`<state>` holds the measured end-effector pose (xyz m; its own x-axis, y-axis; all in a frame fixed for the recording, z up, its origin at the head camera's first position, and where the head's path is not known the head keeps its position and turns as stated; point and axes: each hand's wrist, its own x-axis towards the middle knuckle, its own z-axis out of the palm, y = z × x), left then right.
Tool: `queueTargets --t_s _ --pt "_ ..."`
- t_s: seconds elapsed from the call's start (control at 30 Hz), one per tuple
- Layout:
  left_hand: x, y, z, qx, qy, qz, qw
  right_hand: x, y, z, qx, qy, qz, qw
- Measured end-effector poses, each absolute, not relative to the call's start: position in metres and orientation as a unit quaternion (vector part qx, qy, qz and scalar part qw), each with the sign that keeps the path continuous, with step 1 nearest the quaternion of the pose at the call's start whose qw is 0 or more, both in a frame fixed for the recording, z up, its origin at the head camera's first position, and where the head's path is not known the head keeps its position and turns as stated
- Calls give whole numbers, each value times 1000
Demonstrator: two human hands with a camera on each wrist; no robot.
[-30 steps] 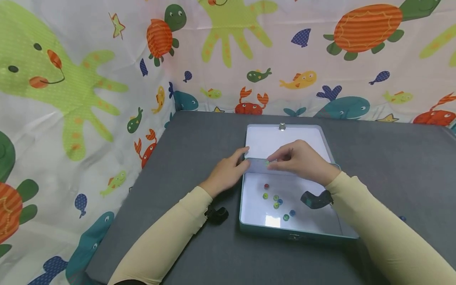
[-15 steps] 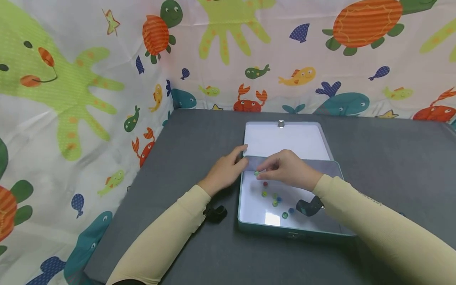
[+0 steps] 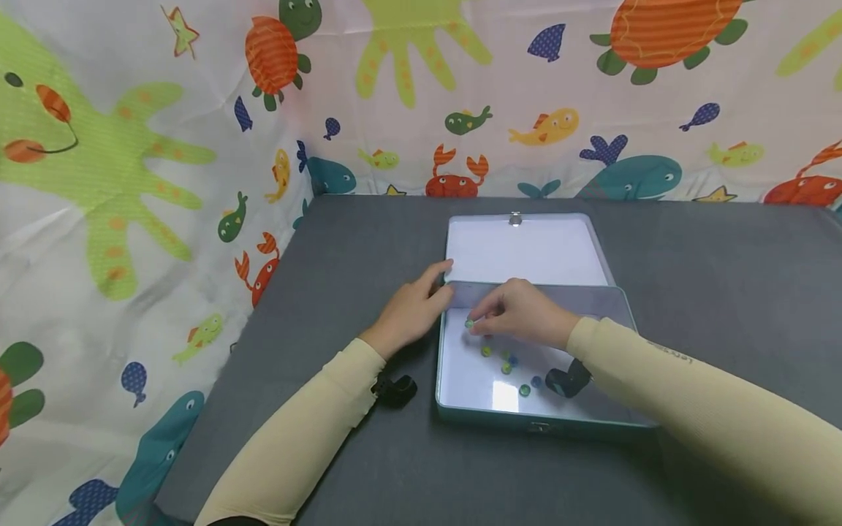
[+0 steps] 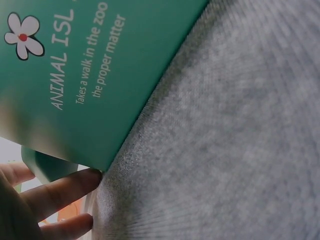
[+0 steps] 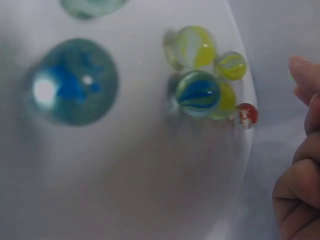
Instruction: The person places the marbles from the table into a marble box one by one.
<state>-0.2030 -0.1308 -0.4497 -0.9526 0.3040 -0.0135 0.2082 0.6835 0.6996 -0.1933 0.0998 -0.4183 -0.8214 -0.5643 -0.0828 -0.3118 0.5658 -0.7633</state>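
My right hand (image 3: pixel 520 313) is inside an open tin box (image 3: pixel 487 417), pinching a small green marble (image 3: pixel 469 323) between thumb and fingers, just above the floor near the left back corner. My left hand (image 3: pixel 406 314) touches the box's left back corner, thumb at the rim and index finger at the edge of the lid (image 3: pixel 526 248). Its fingers look fairly straight in the left wrist view. On the box floor lie several marbles, among them a yellow-green marble (image 3: pixel 486 351), a green marble (image 3: pixel 524 391), a blue marble (image 5: pixel 75 82) and a red marble (image 5: pixel 247 115).
The box stands on a grey cloth-covered table (image 3: pixel 355 248), its lid folded back behind it. A sea-animal curtain (image 3: pixel 395 80) hangs behind and to the left. A dark wrist device (image 3: pixel 395 391) hangs under the left sleeve, another dark wrist device (image 3: pixel 567 378) under the right.
My right hand has moved left and down from the box's back edge towards the left back corner, carrying the green marble. My left hand stays at the corner. The head view has tilted slightly.
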Motion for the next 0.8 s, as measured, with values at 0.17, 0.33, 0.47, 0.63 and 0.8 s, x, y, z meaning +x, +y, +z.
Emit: queueTargets --t_s 0.17,0.33,0.47,0.63,0.8 --pt "-206 -132 -448 140 917 369 53 -195 96 -420 -244 881 -368 168" --pt "-206 -131 -451 144 918 364 57 -191 97 -429 -247 882 -358 178" --pt "-205 -131 -452 144 916 371 53 -190 96 -434 -269 881 -353 164" --pt "-205 -131 -451 143 915 374 52 -191 97 -436 -281 881 -345 161" --pt "-206 -131 -452 143 917 369 58 -191 97 -438 -280 883 -335 172"
